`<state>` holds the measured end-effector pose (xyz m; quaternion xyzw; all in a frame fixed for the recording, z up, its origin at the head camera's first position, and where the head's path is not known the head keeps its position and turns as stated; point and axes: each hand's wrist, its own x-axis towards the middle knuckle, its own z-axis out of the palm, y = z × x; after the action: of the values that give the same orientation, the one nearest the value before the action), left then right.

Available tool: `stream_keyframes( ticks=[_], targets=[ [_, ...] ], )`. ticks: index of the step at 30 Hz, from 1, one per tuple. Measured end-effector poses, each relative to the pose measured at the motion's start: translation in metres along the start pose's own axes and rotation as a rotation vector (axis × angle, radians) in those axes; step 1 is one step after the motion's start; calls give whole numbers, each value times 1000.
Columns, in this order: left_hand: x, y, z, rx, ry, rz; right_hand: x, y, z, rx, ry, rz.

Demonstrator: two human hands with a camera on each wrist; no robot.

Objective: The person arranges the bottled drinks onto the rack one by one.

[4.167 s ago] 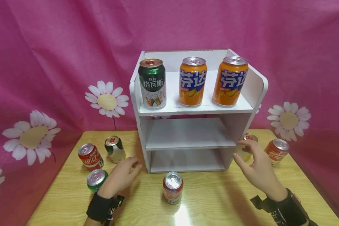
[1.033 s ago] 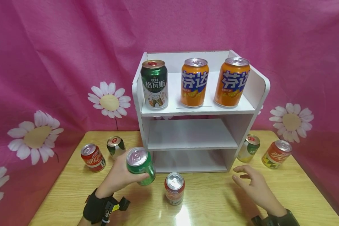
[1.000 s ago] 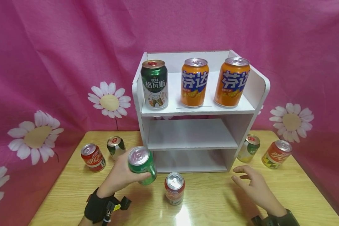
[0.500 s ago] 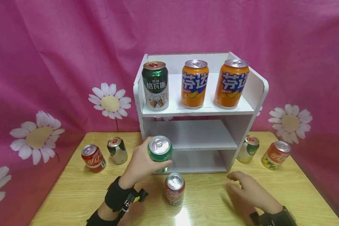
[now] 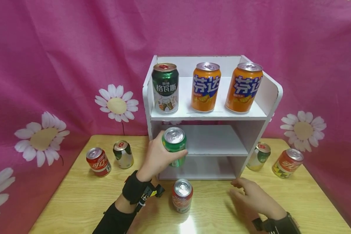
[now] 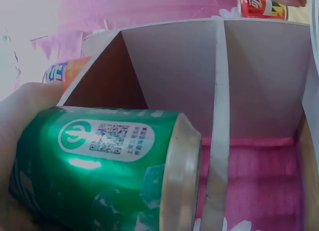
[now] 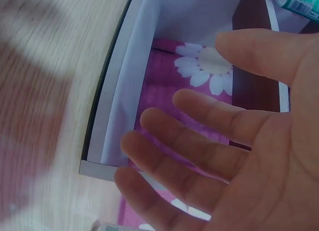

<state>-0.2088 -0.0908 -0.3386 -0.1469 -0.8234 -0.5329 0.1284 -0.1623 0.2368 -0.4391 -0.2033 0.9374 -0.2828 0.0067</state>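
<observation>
Left hand (image 5: 155,158) clasps green can (image 5: 175,140) before the shelf (image 5: 222,139)

In the head view, the left hand's fingers and thumb wrap round the green can, which is nearly upright in the grip, lid up, in front of the shelf and lifted off the table (image 5: 219,208). Above the grip, on the shelf's top, stand a kvass can (image 5: 165,87), an orange can (image 5: 206,87) and a second orange can (image 5: 243,87). Below the grip, nearer the person, stands a red can (image 5: 182,196). To the grip's left are another red can (image 5: 98,162) and a pale can (image 5: 123,155); well to its right, past the shelf, another pale can (image 5: 258,157) and a third red can (image 5: 288,164). The right hand (image 5: 255,199) hangs low to the grip's right, holding nothing.

In the left wrist view, the green can fills the grip, its code label showing. Its metal end lies just beside a board edge (image 6: 220,111); whether they touch cannot be told.

In the right wrist view, the right hand's fingers are spread loosely before the shelf, with the green can at the corner, beyond the thumb.
</observation>
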Motion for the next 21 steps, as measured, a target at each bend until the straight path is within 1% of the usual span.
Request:
stream_keyframes(
  ticks=[7,11,14,19,21],
  targets=[
    [11,2,5,11,20,-83,-1,1,2,2,-3,7],
    [17,2,9,31,49,-92,-1,4,4,-9,8,6],
    [19,1,11,41,71,-111,-1,5,4,-12,16,3],
    [22,1,14,6,91,-172,-1,7,1,-10,19,-1],
    [23,0,15,-20,99,-183,-1,8,0,-10,20,-5]
  ],
)
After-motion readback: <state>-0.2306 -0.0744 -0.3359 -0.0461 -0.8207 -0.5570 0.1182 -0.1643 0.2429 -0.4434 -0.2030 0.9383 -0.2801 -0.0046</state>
